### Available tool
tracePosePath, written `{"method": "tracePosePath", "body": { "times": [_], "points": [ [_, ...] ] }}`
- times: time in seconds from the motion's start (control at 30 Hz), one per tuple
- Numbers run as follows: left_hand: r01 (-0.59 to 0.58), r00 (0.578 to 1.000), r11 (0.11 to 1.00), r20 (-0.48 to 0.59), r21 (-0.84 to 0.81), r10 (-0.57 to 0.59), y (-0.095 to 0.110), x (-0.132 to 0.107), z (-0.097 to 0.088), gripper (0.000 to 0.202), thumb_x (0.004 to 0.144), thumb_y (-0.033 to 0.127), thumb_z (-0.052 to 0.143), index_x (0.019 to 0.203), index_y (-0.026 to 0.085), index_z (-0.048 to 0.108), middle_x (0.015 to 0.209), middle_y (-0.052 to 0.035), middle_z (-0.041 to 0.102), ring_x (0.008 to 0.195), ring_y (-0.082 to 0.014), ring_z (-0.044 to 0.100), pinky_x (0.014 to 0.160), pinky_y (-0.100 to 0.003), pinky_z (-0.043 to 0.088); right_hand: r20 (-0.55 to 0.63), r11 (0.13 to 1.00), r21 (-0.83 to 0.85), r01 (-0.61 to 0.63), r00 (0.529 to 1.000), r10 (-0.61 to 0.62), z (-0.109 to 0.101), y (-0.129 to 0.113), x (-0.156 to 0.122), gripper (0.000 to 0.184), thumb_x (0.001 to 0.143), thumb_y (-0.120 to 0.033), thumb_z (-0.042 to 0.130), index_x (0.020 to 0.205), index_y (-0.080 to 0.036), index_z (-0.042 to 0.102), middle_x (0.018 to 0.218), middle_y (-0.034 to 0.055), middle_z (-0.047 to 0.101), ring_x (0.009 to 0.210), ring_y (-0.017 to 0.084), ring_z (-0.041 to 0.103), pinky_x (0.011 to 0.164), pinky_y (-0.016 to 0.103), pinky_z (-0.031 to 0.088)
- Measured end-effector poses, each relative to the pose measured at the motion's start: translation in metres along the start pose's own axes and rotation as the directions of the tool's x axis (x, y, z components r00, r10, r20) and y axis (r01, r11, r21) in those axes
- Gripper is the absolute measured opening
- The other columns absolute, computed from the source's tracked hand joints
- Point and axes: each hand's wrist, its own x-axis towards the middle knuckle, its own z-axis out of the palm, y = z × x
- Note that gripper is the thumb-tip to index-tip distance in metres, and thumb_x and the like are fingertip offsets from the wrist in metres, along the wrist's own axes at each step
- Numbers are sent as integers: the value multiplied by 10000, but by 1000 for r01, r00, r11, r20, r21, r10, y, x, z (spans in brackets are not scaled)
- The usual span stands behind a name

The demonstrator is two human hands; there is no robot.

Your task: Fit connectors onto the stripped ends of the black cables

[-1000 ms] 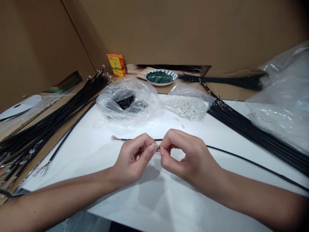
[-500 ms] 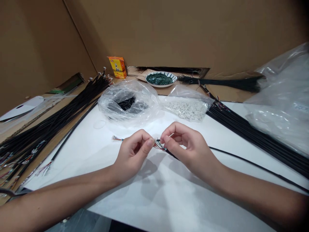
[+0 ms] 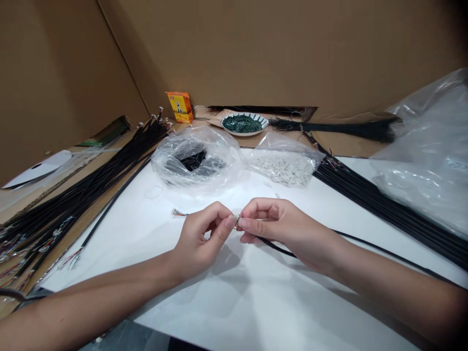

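Observation:
At the middle of the white board, my left hand (image 3: 204, 236) pinches a small whitish connector, mostly hidden by its thumb and forefinger. My right hand (image 3: 276, 222) meets it tip to tip, closed on the thin coloured wires (image 3: 237, 225) at the end of a black cable (image 3: 276, 247). This cable passes under my right wrist and runs off toward the right edge. Left of my left hand, a white plug with coloured wires (image 3: 178, 212) lies on the board; what it joins to is hidden behind the hand.
Behind my hands lie a clear bag of black pieces (image 3: 193, 158) and a bag of white connectors (image 3: 285, 168). Bundles of black cables flank the board, left (image 3: 91, 180) and right (image 3: 387, 209). A plate of dark green bits (image 3: 243, 124) and a yellow box (image 3: 180, 107) stand at the back.
My right hand has closed in on the wires, its fingertips now nearly touching those of my left hand. The exposed wires are more covered. The view has shifted slightly.

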Motion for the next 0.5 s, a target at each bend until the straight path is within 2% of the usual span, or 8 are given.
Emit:
{"method": "tracePosePath", "body": {
  "times": [0.13, 0.27, 0.37, 0.5],
  "points": [
    [123, 987, 990, 110, -70, -115, 1, 4, -2, 200, 925, 287, 454, 782, 149, 481, 518, 69, 350, 447, -30, 305, 464, -183, 275, -13, 990, 125, -68, 997, 71, 2, 4, 3, 241, 611, -209, 821, 732, -141, 624, 693, -27, 645, 667, 82, 654, 684, 175, 481],
    [119, 980, 992, 167, -42, -110, 1, 8, -3, 262, 926, 320, 441, 737, 145, 490, 514, 53, 369, 465, -49, 325, 467, -192, 284, 12, 953, 259, -158, 987, 160, 3, 6, 2, 221, 696, -238, 773, 686, -132, 579, 675, -22, 636, 657, 79, 652, 710, 180, 503],
    [-34, 988, 997, 151, 73, 23, 2, 9, -4, 252, 926, 262, 426, 718, 141, 504, 548, 30, 424, 496, -58, 371, 492, -190, 316, 18, 929, 320, -185, 982, 190, 3, 4, 1, 182, 803, -186, 668, 675, -125, 554, 697, -3, 641, 638, 77, 650, 704, 184, 519],
    [-286, 955, 914, 167, 288, 247, 1, 8, -6, 189, 887, 164, 453, 702, 145, 486, 583, 3, 489, 517, -69, 403, 498, -189, 321, -85, 944, 287, -163, 977, 195, 4, 2, 1, 211, 854, -86, 552, 652, -128, 509, 652, -2, 622, 571, 66, 632, 629, 165, 515]
  ]
}}
